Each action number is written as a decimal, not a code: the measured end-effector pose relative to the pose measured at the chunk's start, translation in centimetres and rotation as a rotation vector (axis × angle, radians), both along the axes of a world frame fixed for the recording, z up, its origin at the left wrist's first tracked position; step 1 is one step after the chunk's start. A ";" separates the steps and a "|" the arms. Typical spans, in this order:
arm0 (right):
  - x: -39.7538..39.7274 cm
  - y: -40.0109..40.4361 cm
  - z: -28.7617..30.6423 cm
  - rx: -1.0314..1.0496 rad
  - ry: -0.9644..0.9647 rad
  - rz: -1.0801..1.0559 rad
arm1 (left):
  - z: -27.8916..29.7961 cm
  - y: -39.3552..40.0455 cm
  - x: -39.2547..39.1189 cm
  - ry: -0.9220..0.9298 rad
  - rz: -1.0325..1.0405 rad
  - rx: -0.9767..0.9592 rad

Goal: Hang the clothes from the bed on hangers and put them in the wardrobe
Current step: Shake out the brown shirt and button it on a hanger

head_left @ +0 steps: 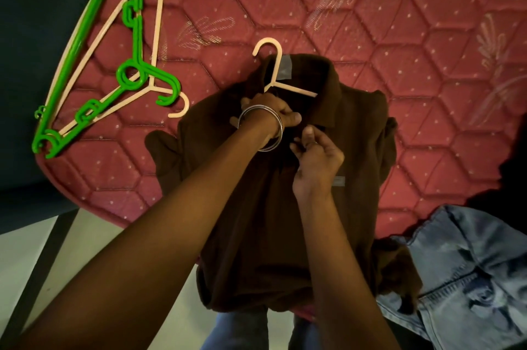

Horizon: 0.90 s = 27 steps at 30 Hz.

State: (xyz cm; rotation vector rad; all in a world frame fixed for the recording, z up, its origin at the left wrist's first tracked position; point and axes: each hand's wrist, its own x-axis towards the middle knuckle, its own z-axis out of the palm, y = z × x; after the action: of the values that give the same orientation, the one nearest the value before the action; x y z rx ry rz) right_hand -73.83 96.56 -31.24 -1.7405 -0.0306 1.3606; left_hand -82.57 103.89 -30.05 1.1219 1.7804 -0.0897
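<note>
Two bare forearms, entering from the lower edge of the frame and converging at centre. Left hand [273,113], wearing silver bangles [265,128] at the wrist, fingers curled onto the fabric just below the collar of a brown polo shirt [350,167]. Right hand [316,158], lower right of the left, thumb and fingertips pinched together at the shirt placket; object of the pinch too small and dark to identify.

Shirt spread face up at frame centre on a red quilted mattress [413,21], hem draped over the near edge toward the lower frame. Pale pink hanger [275,70] threaded into the neck opening, hook lying on the mattress above the collar, one shoulder arm exposed across the open collar, the rest concealed under cloth.

Upper left of the frame: spare hangers in a loose pile at the mattress corner, green hanger [137,41] overlapping a second pale pink hanger [155,21].

Lower right of the frame: light blue denim garment [470,278], touching the shirt's hem corner.

Lower left: pale floor [85,235] beside the bed.
</note>
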 end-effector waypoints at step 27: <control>1.2 0.5 -1.4 0.217 -0.540 0.613 | -0.5 -0.5 -0.9 -0.008 -0.248 0.202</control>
State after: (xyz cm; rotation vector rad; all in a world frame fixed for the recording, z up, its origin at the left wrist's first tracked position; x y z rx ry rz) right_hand -72.64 97.06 -32.62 -1.9351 -1.0426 1.1833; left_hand -83.49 103.40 -30.59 1.4843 1.6632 -0.0546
